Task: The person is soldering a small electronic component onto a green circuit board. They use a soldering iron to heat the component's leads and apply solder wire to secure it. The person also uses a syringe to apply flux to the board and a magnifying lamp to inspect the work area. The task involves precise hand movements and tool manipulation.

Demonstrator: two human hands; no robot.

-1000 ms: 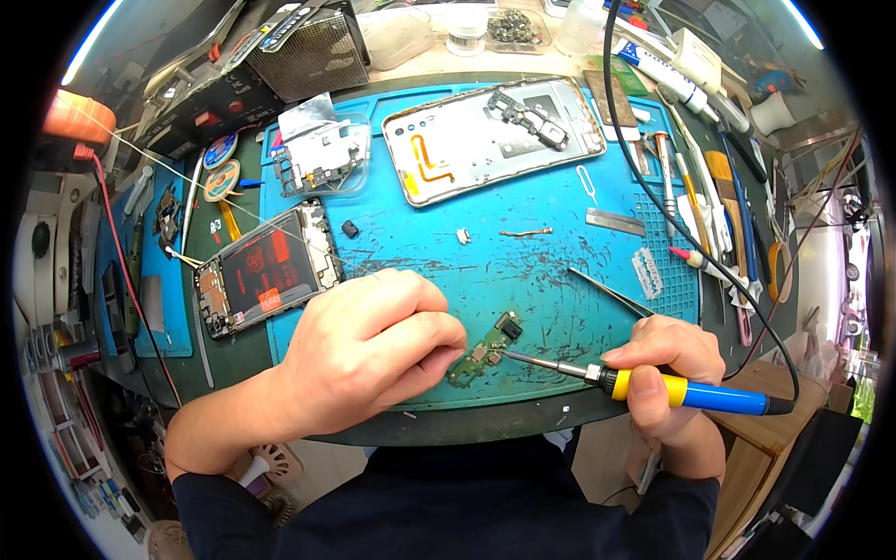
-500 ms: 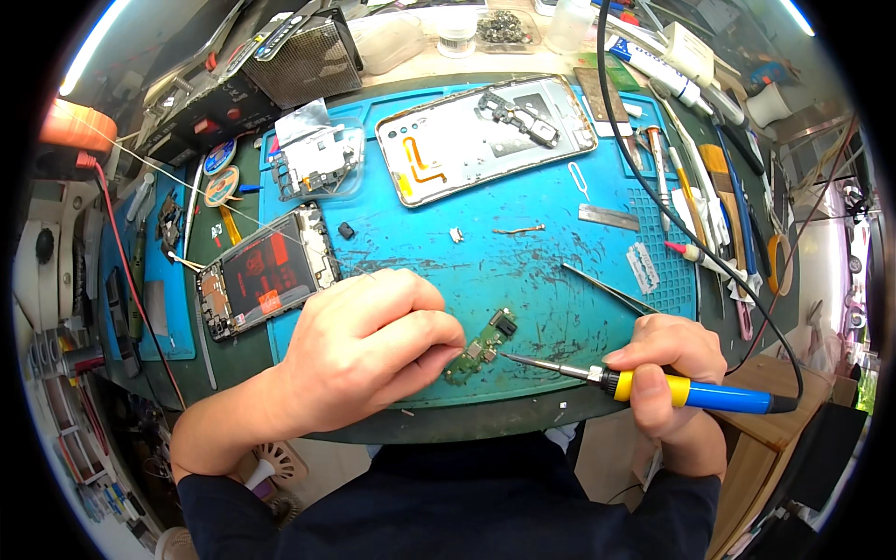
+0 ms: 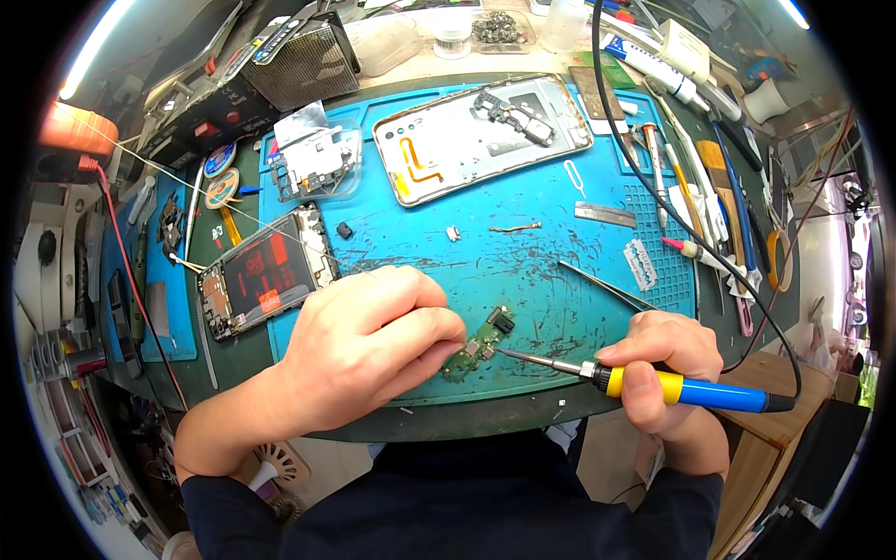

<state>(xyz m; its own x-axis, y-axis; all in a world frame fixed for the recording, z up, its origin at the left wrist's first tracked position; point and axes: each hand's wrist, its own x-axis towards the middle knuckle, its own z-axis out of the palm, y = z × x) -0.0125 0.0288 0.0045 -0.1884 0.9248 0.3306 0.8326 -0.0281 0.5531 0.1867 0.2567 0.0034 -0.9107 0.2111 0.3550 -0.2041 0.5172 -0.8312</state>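
A small green circuit board [image 3: 474, 355] with a black connector lies on the blue work mat near its front edge. My left hand [image 3: 369, 345] is closed at the board's left side, thumb and forefinger pinched together; whatever they hold is hidden. My right hand [image 3: 665, 369] grips a blue and yellow soldering iron [image 3: 719, 392]. Its metal tip points left and ends at the board's right edge; contact cannot be made out. Tweezers [image 3: 607, 285] lie just beyond the right hand. An opened phone [image 3: 266, 275] with a dark battery sits left of my left hand.
At the back of the mat [image 3: 420, 266] lies a silver phone back cover [image 3: 392, 154] with an orange flex strip. A clear tray [image 3: 347, 168] of parts stands left of it. The iron's black cable [image 3: 644, 182] arcs over the right side, near brushes and a blade [image 3: 640, 264].
Both hands keep nearly the same pose. The soldering iron and right hand have shifted very slightly left; the whole view has moved a little too.
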